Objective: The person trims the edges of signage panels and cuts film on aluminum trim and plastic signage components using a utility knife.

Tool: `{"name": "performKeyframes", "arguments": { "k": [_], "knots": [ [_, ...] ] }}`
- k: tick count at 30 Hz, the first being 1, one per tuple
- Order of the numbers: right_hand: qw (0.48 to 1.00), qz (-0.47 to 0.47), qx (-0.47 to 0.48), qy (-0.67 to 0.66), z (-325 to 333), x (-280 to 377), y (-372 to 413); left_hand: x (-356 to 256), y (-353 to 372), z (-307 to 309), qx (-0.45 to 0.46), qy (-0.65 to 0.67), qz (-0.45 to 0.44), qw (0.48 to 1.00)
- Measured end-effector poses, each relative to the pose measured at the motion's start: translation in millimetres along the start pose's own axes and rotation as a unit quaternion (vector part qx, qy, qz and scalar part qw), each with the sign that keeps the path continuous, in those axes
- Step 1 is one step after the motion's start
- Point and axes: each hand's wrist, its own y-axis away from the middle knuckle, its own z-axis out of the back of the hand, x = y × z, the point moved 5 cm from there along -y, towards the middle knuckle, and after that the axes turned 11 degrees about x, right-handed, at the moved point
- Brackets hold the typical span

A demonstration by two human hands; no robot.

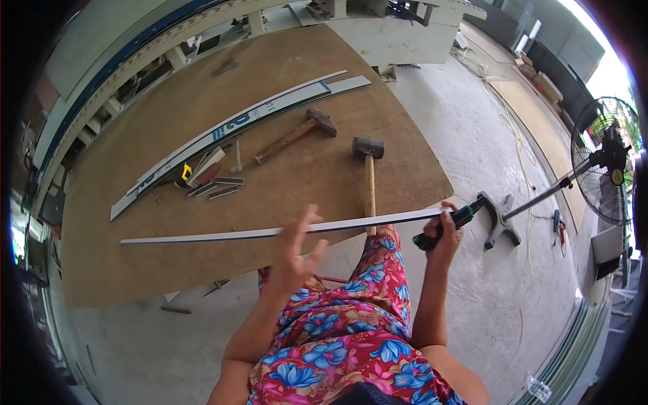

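From nine o'clock round to three, taking the middle of the view as the clock's centre, a thin white strip (pixel 202 238) lies across the near side of the brown board (pixel 169 266), over the mallet's handle. At seven, the left hand (pixel 295 251) is over the strip with its fingers spread apart, gripping nothing; whether it touches the strip I cannot tell. Toward four, the right hand (pixel 448 241) is clamped on a green and black tool (pixel 462 216), right at the strip's end.

On the board, the mallet (pixel 368 148) has its head at one o'clock and its handle toward six. Between eleven and twelve lies a hammer (pixel 290 140), its head toward twelve. At ten to eleven, long panels (pixel 250 119) with blue lettering lie together. Near nine are short metal pieces (pixel 226 193), just beside a yellow and black item (pixel 183 174) too small to name.

Off the board, a fan (pixel 607 158) stands toward three, and at four some clear plastic (pixel 538 389) lies by long stacked lengths (pixel 574 358); whether it contains anything I cannot tell.
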Motion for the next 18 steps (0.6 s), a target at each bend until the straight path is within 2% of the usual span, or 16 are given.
{"name": "performKeyframes", "arguments": {
  "k": [1,3,6,9,11,18],
  "knots": [
    [1.0,0.011,-0.012,-0.006,8,9,-2,1,6,19,-0.07,-0.15,-0.023,0.986],
    [1.0,0.012,-0.023,-0.018,27,22,-5,20,16,49,-0.069,-0.22,0.044,0.972],
    [0.999,0.012,-0.034,-0.017,47,39,-9,66,37,77,0.009,-0.338,0.151,0.929],
    [0.998,0.01,-0.05,-0.021,58,47,-12,111,59,94,0.04,-0.296,0.208,0.931],
    [0.998,0.005,-0.063,-0.028,62,50,-15,136,72,102,0.028,-0.303,0.213,0.928],
    [0.997,-0.04,-0.063,-0.035,76,40,-49,147,79,123,-0.031,-0.238,0.187,0.953]
  ]
}}
